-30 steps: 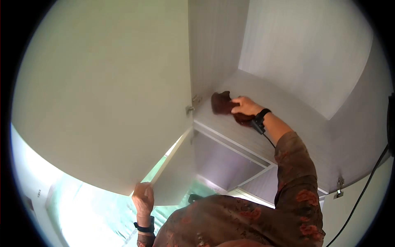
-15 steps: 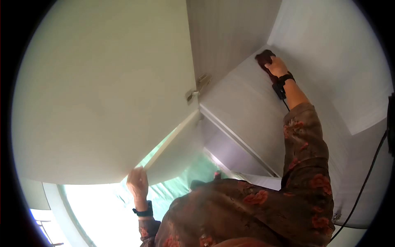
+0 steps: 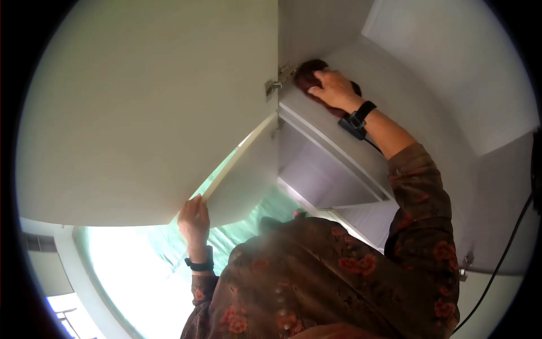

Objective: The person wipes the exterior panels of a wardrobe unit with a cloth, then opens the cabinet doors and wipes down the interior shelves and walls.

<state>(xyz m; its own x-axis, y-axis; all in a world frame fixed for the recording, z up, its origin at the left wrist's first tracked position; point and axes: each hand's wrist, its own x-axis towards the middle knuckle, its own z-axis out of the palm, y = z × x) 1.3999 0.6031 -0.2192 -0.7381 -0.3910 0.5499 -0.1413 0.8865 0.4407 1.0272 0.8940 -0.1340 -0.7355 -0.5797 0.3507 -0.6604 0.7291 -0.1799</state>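
A dark red-brown cloth (image 3: 310, 74) lies bunched on the pale cabinet shelf (image 3: 395, 85), near the shelf's front left part by the hinge. My right hand (image 3: 334, 90) presses on it from above, fingers bent around it, so part of the cloth is hidden beneath the palm. At the lower left my left hand (image 3: 193, 217) grips the bottom edge of the large pale cabinet door (image 3: 147, 113), its fingers closed at the corner beside a lower door (image 3: 243, 181).
Metal hinges (image 3: 273, 87) join the upper door to the cabinet. Below the shelf are lower compartments (image 3: 322, 169). Green sheeting (image 3: 243, 226) lies beneath. A black cable (image 3: 499, 263) hangs at the right, near another hinge (image 3: 465, 266).
My right hand first went with the cloth to the shelf's back corner, then came back toward the front left. My left hand has stayed at the door edge while the view shifted.
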